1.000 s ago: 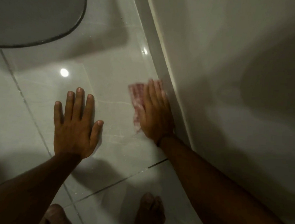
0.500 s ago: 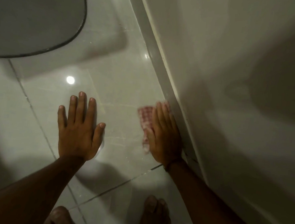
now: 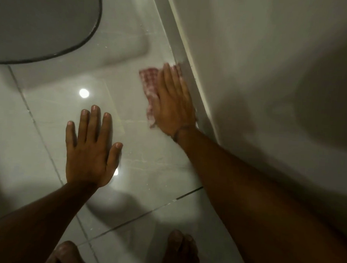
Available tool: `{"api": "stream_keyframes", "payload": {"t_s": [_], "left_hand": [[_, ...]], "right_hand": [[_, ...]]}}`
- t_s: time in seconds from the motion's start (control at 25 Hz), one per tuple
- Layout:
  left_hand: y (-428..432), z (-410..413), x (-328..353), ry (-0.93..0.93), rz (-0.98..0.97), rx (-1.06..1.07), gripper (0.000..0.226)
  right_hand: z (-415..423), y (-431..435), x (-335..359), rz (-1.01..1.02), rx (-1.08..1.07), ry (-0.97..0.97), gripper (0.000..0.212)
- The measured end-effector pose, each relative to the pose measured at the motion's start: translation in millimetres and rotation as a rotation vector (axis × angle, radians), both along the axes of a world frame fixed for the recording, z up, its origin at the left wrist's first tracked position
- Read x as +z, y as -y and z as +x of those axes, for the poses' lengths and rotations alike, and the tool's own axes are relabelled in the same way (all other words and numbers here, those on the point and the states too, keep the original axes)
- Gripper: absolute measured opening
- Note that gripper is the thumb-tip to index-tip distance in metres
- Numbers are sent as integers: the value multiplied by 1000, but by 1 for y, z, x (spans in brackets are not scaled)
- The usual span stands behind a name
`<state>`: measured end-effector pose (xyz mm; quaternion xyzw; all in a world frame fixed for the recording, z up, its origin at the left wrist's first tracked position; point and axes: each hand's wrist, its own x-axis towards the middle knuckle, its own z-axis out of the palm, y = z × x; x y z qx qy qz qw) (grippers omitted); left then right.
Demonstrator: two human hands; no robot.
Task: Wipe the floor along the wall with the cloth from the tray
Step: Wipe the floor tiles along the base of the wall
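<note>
A red-and-white checked cloth (image 3: 149,80) lies flat on the glossy pale floor tile (image 3: 147,162), right against the skirting (image 3: 180,50) at the foot of the white wall (image 3: 270,76). My right hand (image 3: 173,105) presses flat on top of the cloth, fingers together and pointing away from me along the wall. The hand covers most of the cloth; its left edge and far corner stick out. My left hand (image 3: 90,149) rests palm-down on the tile to the left, fingers spread, holding nothing.
A dark grey rounded object with a black rim (image 3: 38,20) fills the top left corner. My bare feet (image 3: 181,251) (image 3: 68,254) are at the bottom edge. Grout lines cross the tiles near my forearms. No tray is in view.
My right hand first slid the cloth back toward me along the skirting, then pushed it forward away from me. My left hand has stayed planted on the tile.
</note>
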<state>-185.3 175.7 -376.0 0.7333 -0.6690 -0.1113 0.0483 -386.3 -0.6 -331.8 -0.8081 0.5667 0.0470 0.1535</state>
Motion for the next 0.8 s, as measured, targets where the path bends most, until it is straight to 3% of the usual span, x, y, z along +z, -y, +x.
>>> {"api": "stream_keyframes", "payload": {"t_s": [0.16,0.48,0.6,0.8], "left_hand": [[-1,-1,1,5,7,11,82],[-1,-1,-2,-12,-14,-1,81],[-2,1,-3,-11,-16,0,81],[-2,0,-2,-6,6,4,81]], "right_hand": [[18,29,-4,-3,7,-2,73],[-89,-161,6,90,-73,-92,69],[-75,-129,5,65,-29,-42,69],[10,20,-3,15,-1,-2,77]]}}
